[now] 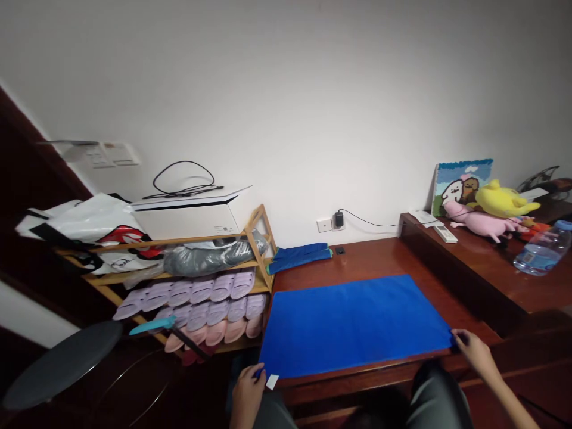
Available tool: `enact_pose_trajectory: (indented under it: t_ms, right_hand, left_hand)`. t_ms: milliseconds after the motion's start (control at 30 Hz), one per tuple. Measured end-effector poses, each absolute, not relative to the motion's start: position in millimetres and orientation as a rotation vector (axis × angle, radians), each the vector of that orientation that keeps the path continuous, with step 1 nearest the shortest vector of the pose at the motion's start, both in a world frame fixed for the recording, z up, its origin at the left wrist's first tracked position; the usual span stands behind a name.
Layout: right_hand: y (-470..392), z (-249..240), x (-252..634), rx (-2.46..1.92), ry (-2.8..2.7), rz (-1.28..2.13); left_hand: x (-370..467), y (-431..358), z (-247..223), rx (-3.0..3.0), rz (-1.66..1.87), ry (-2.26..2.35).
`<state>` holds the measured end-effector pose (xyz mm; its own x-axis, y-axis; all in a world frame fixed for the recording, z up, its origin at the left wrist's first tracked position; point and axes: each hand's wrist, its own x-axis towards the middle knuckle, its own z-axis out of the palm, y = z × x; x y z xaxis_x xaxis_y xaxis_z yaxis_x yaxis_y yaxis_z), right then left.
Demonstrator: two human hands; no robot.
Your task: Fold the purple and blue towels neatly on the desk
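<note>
A blue cloth (357, 325) lies spread nearly flat on the reddish-brown wooden desk (370, 256), its near edge close to the desk's front. My left hand (248, 390) pinches the cloth's near left corner, where a small white tag (272, 381) sticks out beside the fingers. At the near right corner, my right hand (472, 351) is closed on the cloth, bunching a little of it. Behind, against the wall, rests a folded dark blue cloth (301, 257) with green edging.
A wooden rack (263, 238) with several pairs of slippers and a white box (187, 220) stands left. On the raised ledge at right are a remote (445, 233), plush toys (503, 199), a picture (462, 182) and a water bottle (543, 250). A plugged-in adapter (339, 219) trails a cable.
</note>
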<state>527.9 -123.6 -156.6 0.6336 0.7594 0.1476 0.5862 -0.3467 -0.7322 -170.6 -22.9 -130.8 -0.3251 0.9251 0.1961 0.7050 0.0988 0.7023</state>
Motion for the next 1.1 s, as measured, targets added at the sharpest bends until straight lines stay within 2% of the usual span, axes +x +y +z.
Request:
enact_pose_trajectory:
  t_ms: [267, 433, 500, 700, 933, 1100]
  right_hand:
    - [-133.3, -176.4, 518.4, -2.122, -1.245, 0.039]
    - [-145.1, -164.9, 492.7, -2.368, -1.35, -0.312]
    - [-138.0, -158.1, 470.7, -2.321, -1.409, -0.425]
    - [-78.1, -150.1, 370.9, -1.862, -1.794, -0.162]
    - [-62.6, -166.6, 340.3, -2.062, -1.891, 0.123]
    - [-52.5, -158.5, 342.6, -2.039, -1.933, 0.124]
  left_hand:
    - [-163.4, -35.9, -141.7, 2.029, 0.897, 2.114]
    - [-159.6, -47.7, -140.1, 2.256, 0.749, 2.254]
    - [-158.2, -52.4, -138.3, 2.324, 0.726, 2.292]
    - [-158.7, -61.8, -144.9, 2.314, 0.896, 2.201]
    - [-168.8, -84.8, -171.5, 2.186, 0.985, 2.157]
    - [-165.0, -59.6, -147.0, 2.197, 1.086, 2.189]
